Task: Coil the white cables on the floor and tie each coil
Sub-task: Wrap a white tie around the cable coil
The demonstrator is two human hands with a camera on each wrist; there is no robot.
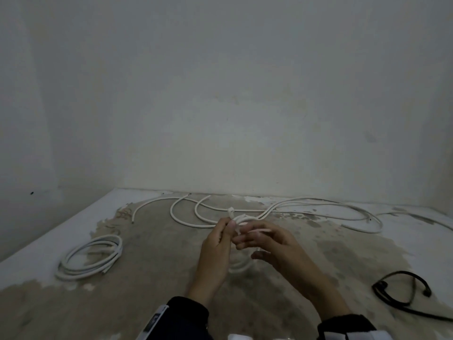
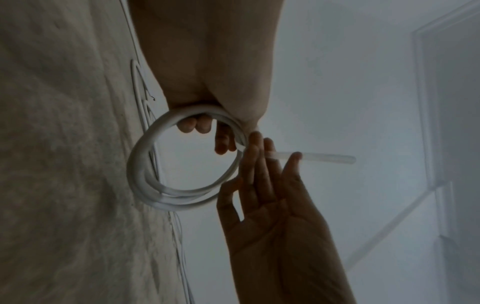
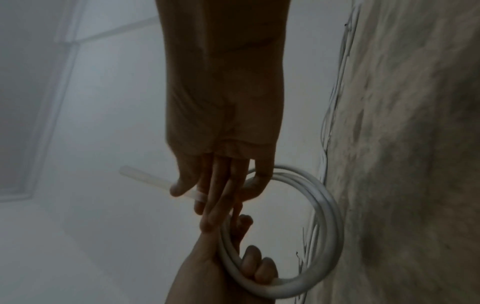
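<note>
My left hand grips a small coil of white cable above the floor, its fingers curled round the top of the loop. My right hand is against the coil beside the left thumb, fingers mostly straight. It pinches a pale translucent tie strip between its fingers, and the strip sticks out sideways. The coil has several turns. Where the strip meets the coil is hidden by fingers.
Another white coil lies on the floor at the left. Loose white cables trail along the back by the wall. A black cable lies at the right. The floor is patchy concrete.
</note>
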